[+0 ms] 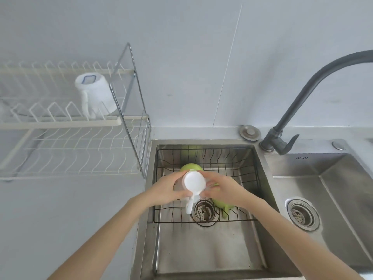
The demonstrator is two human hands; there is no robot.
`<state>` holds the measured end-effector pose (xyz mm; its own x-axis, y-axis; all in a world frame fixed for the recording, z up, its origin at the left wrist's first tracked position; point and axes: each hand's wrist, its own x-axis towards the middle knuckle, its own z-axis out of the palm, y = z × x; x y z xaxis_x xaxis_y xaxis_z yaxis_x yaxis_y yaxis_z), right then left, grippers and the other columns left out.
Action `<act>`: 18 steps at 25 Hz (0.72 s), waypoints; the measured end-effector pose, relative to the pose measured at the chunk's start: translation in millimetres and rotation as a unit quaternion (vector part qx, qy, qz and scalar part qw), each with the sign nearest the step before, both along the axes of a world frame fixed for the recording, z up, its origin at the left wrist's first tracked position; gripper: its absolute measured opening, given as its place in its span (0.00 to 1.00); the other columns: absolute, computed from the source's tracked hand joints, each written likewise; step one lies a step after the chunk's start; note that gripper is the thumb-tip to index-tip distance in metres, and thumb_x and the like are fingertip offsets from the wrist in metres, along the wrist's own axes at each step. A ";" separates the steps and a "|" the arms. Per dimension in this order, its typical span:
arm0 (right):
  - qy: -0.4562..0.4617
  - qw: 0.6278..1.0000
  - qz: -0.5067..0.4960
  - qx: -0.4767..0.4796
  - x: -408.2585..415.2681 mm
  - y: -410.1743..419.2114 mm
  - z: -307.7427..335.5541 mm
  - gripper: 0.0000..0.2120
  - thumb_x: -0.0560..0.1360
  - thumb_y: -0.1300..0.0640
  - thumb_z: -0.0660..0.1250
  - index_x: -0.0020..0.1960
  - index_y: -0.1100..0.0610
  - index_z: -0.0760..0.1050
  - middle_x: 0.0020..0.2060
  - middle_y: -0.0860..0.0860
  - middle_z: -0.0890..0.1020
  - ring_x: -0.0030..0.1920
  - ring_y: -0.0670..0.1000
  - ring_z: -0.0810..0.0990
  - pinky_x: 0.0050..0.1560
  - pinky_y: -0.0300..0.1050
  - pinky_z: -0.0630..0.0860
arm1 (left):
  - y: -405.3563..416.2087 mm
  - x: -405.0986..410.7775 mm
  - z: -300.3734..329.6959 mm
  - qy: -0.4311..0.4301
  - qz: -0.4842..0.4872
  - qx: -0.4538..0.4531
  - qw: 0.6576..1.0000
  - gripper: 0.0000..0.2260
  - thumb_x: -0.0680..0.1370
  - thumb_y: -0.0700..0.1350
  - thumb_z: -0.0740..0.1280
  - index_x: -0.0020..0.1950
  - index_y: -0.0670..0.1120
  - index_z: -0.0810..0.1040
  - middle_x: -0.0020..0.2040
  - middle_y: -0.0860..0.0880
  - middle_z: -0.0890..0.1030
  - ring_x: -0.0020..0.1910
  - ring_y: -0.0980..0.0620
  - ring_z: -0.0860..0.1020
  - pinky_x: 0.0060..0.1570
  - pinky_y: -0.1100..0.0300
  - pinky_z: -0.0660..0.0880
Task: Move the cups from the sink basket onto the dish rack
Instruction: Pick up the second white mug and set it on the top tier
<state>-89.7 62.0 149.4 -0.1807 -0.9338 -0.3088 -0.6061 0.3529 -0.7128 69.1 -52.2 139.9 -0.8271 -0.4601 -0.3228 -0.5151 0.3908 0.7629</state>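
A white cup (194, 183) is held upside down above the black wire sink basket (238, 158), its handle hanging toward me. My left hand (165, 188) grips its left side and my right hand (224, 190) touches its right side. One green cup (190, 167) lies in the basket just behind the white one. Another green cup (222, 205) lies under my right hand, mostly hidden. On the upper tier of the white dish rack (60, 122) at the left, another white cup (94, 93) stands upside down.
The basket sits in the left steel basin (201, 249), above its drain (203, 212). A dark faucet (302, 93) arches over the right basin (323, 188). The rack's lower tier (80, 154) holds nothing. Grey counter lies left of the sink.
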 end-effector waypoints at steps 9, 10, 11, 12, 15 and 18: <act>0.071 0.991 0.007 -0.116 51.3 15.4 64.8 0.33 0.71 0.55 0.71 0.72 0.54 0.61 0.62 0.54 0.73 0.61 0.52 0.74 0.67 0.45 0.70 | 23.1 41.0 60.4 0.164 0.047 0.021 0.985 0.19 0.74 0.47 0.67 0.62 0.56 0.67 0.60 0.55 0.74 0.60 0.53 0.75 0.58 0.64 0.73; 0.071 0.989 0.006 -0.130 57.0 15.5 71.0 0.33 0.70 0.55 0.71 0.71 0.54 0.62 0.62 0.54 0.73 0.61 0.52 0.74 0.67 0.46 0.70 | 22.9 47.0 65.4 0.176 0.046 0.014 0.983 0.19 0.74 0.47 0.67 0.62 0.57 0.67 0.60 0.56 0.75 0.59 0.53 0.76 0.56 0.67 0.74; 0.068 0.988 0.005 -0.140 62.2 15.0 77.9 0.32 0.69 0.55 0.72 0.70 0.54 0.63 0.62 0.54 0.74 0.60 0.52 0.75 0.66 0.44 0.70 | 22.1 53.6 72.0 0.181 0.045 0.009 0.982 0.19 0.73 0.48 0.68 0.62 0.58 0.67 0.60 0.56 0.75 0.58 0.55 0.76 0.54 0.70 0.74; 0.066 0.987 0.007 -0.148 67.9 13.7 85.5 0.31 0.69 0.56 0.72 0.69 0.53 0.64 0.62 0.54 0.74 0.60 0.51 0.75 0.66 0.42 0.70 | 20.6 61.4 79.3 0.187 0.045 0.009 0.981 0.19 0.73 0.50 0.69 0.61 0.59 0.68 0.60 0.56 0.75 0.56 0.58 0.76 0.52 0.74 0.74; 0.058 0.985 0.013 -0.159 84.9 6.9 107.1 0.31 0.69 0.57 0.73 0.69 0.53 0.65 0.62 0.54 0.74 0.60 0.51 0.76 0.66 0.42 0.70 | 11.2 84.7 98.2 0.199 0.031 0.005 0.979 0.19 0.70 0.53 0.69 0.57 0.65 0.68 0.59 0.62 0.74 0.53 0.73 0.74 0.50 0.81 0.70; 0.056 0.982 0.013 -0.180 107.5 -3.4 121.9 0.31 0.68 0.57 0.73 0.68 0.53 0.65 0.62 0.54 0.75 0.60 0.52 0.76 0.65 0.45 0.72 | -1.9 109.7 110.2 0.195 0.018 -0.008 0.981 0.25 0.73 0.45 0.70 0.66 0.59 0.65 0.64 0.58 0.71 0.56 0.67 0.72 0.47 0.79 0.73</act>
<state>17.8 58.6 271.3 -0.1690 -0.9836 0.0625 -0.6936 0.0737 -0.7166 178.8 -54.1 250.1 -0.8691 -0.4942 0.0225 -0.1989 0.3908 0.8987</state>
